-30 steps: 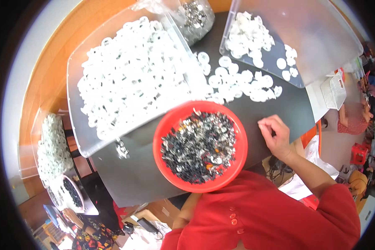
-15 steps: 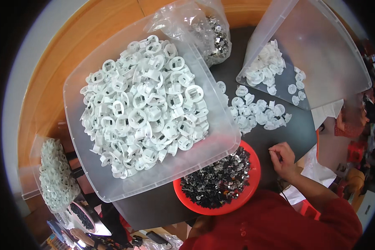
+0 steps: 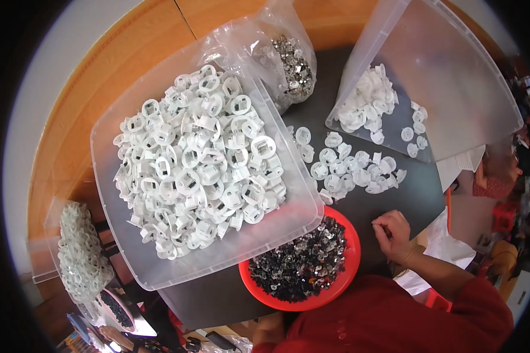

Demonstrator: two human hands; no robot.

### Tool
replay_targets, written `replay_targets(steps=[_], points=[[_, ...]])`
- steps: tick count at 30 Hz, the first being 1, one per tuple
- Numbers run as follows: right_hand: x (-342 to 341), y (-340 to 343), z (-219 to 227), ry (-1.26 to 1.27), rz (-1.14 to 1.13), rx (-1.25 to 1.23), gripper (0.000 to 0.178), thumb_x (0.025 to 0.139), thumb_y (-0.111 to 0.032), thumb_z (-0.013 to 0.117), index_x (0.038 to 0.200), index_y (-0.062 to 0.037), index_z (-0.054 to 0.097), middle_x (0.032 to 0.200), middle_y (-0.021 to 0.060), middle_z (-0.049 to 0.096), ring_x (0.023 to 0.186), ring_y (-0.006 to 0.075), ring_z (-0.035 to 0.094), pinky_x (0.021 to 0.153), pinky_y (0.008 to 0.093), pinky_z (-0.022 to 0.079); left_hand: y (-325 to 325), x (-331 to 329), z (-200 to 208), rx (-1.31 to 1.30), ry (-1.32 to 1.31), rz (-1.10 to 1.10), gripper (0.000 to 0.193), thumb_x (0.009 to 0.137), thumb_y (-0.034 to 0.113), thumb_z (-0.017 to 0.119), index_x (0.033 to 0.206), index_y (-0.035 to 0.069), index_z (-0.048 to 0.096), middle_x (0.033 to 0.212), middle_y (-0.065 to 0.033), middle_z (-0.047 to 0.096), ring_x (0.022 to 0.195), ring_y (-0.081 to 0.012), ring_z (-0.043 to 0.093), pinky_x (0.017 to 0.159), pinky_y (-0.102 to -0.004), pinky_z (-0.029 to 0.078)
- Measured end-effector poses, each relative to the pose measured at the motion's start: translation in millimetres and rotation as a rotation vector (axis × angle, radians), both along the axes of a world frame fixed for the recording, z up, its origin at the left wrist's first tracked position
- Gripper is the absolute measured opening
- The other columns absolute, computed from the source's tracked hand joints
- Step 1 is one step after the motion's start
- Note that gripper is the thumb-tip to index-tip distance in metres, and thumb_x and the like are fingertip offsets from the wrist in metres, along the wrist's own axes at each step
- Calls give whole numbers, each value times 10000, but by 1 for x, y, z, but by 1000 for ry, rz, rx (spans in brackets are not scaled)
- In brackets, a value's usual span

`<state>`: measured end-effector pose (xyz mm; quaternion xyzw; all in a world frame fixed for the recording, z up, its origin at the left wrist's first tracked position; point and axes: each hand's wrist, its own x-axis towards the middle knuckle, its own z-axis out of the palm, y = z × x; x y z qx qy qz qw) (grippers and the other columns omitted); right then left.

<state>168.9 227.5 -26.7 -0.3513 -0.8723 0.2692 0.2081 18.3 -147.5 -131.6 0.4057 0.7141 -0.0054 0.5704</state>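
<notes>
My right hand (image 3: 393, 235) rests at the right edge of the dark table (image 3: 365, 206), its fingers curled into a loose fist. No object shows in it. Just left of it stands a red bowl (image 3: 352, 259) of small black and silvery metal parts (image 3: 297, 265). Of my left arm only a piece of forearm (image 3: 268, 327) shows below the bowl; the left hand is out of sight. A translucent tub (image 3: 121, 226), heaped with round white plastic parts (image 3: 200, 159), overlaps the bowl's rim. Similar white parts (image 3: 359, 170) lie loose beyond my right hand.
A translucent tub on its side (image 3: 453, 76) holds more white pieces (image 3: 368, 100) at the far right. Between the tubs sits a clear bag (image 3: 291, 65) of metal parts. A wooden partition (image 3: 112, 53) curves behind. Another person's hand (image 3: 116, 336) is at lower left, near another heaped tub (image 3: 82, 253).
The view has shifted slightly, so the tabletop things sit a little lower and further left. More of my left forearm shows. My right hand stays curled at the table edge.
</notes>
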Motion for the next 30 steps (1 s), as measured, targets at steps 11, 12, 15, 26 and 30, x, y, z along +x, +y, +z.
replay_targets(steps=[11,12,15,26,30], points=[[1,-1,0,77,-10,-11,107,787,-8,669,867,-66,627,766,38,568,550,164,443,535,291,360,-4,-16,-41,111,89,-87,383,885,277,562,1186,39,560,1130,-208,601,951,-363,616,815,-442,506],[3,0,0,77,-25,-4,107,787,-8,669,867,-66,627,766,38,568,550,164,443,535,291,360,5,-15,-56,132,97,-113,382,886,276,561,1186,39,560,1131,-208,601,951,-362,617,815,-442,506],[1,-3,-1,109,-5,-23,97,794,-21,673,869,-64,629,736,31,532,547,163,428,539,298,358,37,-11,-106,169,137,-189,381,887,275,559,1188,40,559,1134,-207,600,952,-362,617,815,-442,506],[6,-2,-10,252,-6,-103,61,852,-53,650,905,-26,639,738,22,520,539,85,426,502,249,354,70,17,-152,131,230,-385,377,891,268,548,1193,43,557,1143,-206,599,954,-358,618,815,-441,507],[-1,17,9,306,-17,-72,96,850,-105,659,913,-34,644,777,55,589,548,121,528,511,271,427,67,30,-89,418,305,-299,376,892,266,545,1195,43,557,1147,-205,599,954,-357,619,815,-441,507]])
